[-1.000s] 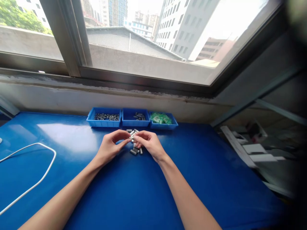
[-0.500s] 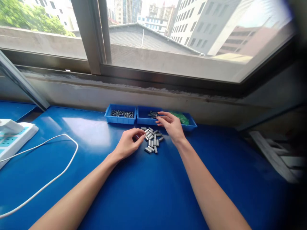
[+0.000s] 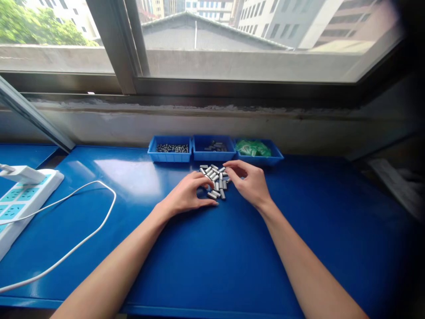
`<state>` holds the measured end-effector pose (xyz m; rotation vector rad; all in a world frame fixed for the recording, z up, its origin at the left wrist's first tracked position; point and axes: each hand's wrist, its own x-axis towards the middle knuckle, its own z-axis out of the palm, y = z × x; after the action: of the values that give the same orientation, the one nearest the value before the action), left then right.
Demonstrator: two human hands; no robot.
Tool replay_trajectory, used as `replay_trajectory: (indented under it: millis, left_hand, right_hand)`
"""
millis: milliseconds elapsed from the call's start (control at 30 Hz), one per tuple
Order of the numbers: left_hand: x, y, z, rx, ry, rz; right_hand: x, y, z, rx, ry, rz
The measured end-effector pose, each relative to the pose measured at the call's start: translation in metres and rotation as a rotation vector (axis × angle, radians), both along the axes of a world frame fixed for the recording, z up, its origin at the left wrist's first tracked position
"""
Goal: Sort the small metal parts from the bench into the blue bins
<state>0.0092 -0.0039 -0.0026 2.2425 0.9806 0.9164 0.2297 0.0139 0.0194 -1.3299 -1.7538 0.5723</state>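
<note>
A loose pile of short, bar-shaped grey metal pieces [image 3: 216,186] lies on the blue table in front of the bins. My left hand [image 3: 187,192] is at the pile's left side, thumb and fingers apart, partly covering some pieces. On the opposite side, my right hand [image 3: 251,182] curves with its index fingertip by the pile's upper right edge. Its thumb is held away from the index finger, and nothing shows between them. Behind the pile, the middle blue bin [image 3: 214,156] contains several similar dark grey pieces.
The left blue bin [image 3: 170,157] is filled with small metal parts, and the right bin [image 3: 277,155] contains a green plastic bag [image 3: 254,148]. A white power strip [image 3: 49,188] and a looping white cable [image 3: 96,228] lie at left. The window wall rises behind the bins.
My right hand has come back from the middle bin to the pile's right side. My left hand has opened its fingers around the pile's left edge. The camera view has shifted slightly.
</note>
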Motion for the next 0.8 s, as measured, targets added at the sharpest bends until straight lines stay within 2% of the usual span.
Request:
replay_trajectory:
  millis: [200,467,533,700,800]
  left_hand:
    - [-0.005,0.002,-0.002,-0.041,-0.02,-0.028]
    - [-0.011,0.002,0.007,-0.033,0.059,-0.11]
    - [-0.012,0.002,0.008,-0.081,0.029,-0.083]
    - [-0.01,0.003,0.004,-0.156,-0.196,0.112]
    - [-0.009,0.004,0.0,-0.185,-0.273,0.18]
  right_hand:
    - [-0.005,-0.001,0.001,0.0,-0.007,0.028]
    - [-0.006,-0.002,-0.005,0.016,0.019,0.04]
    - [-0.006,-0.002,-0.005,-0.002,0.023,0.041]
    - [-0.006,-0.002,-0.005,-0.011,0.045,0.044]
    - [-0.006,-0.002,-0.005,-0.036,0.043,0.068]
